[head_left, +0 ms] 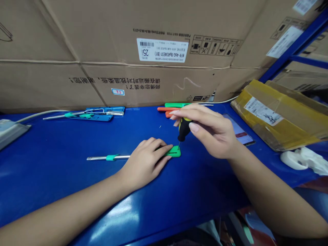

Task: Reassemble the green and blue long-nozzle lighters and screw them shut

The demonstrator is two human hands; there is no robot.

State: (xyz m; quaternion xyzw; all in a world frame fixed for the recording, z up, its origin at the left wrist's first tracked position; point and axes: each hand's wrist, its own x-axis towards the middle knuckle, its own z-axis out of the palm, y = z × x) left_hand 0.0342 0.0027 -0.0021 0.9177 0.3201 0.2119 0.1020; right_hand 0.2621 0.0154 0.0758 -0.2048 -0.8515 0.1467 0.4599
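Observation:
My left hand lies over a tool with a flat green handle, fingers closed around the handle and pressing it to the table. Its thin metal tube, with a green collar, sticks out to the left; the middle is hidden under my palm. In my right hand is a screwdriver with a black and yellow grip, held nearly upright. The screwdriver's tip meets the right end of the green handle; a screw there is too small to make out.
Blue-handled tools with metal tubes lie at the back left. Behind my right hand are green and orange handles. A phone and a taped carton sit to the right. Large cardboard boxes wall off the back of the blue table.

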